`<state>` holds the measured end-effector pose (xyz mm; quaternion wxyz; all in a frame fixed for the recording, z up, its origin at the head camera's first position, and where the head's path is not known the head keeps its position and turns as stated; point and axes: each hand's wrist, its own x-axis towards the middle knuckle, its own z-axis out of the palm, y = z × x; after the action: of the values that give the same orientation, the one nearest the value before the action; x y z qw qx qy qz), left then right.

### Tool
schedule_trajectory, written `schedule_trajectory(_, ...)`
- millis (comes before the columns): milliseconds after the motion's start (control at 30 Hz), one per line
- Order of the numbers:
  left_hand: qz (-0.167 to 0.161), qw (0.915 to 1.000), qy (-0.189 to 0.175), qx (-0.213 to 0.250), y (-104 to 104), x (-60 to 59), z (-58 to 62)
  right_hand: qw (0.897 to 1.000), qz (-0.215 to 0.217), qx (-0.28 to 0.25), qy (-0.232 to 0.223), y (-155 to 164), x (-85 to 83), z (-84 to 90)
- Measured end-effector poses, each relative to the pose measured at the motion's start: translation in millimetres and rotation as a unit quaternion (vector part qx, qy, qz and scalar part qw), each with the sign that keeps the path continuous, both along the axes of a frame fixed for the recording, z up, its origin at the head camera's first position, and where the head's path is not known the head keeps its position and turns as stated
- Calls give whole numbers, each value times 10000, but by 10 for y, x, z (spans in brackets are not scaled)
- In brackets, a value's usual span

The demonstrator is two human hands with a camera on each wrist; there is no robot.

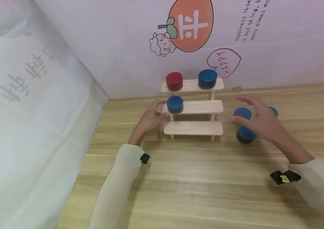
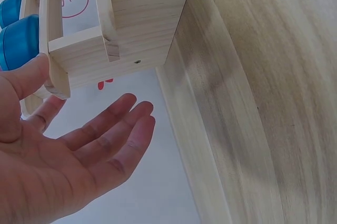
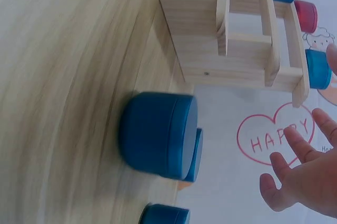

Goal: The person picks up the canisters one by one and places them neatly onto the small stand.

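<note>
A three-tier stepped shelf of pale wood (image 1: 193, 106) is seen at the centre of the frame, against the printed wall. The left hand (image 1: 150, 119) is held open beside its left end, fingers straight and loosely together, nearest a blue round tin (image 1: 175, 104) on the middle step, apparently just apart from it. To the right, the right hand (image 1: 260, 119) is spread above three blue round tins (image 1: 245, 135) on the wooden tabletop (image 1: 196, 184), nothing being gripped. A red round tin (image 1: 174, 81) and another blue tin (image 1: 207, 79) are displayed on the top step.
</note>
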<state>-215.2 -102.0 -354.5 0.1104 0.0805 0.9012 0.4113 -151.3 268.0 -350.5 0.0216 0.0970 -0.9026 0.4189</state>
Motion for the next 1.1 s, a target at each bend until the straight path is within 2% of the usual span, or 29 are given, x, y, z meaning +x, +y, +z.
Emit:
schedule_trajectory(200,-24,10000,-27,-53,15,-31,14,9997,130,-189,-3,118,62,-10)
schedule_trajectory(500,-87,10000,19,14,13,-49,11,9997,23,-212,-109,317,138,-133)
schedule_trajectory(767,-131,9998,0,168,17,3,-49,9994,-82,-309,-165,524,299,-238)
schedule_trajectory(1100,-181,9997,124,112,3,19,0,9987,-122,-272,-401,634,395,-333)
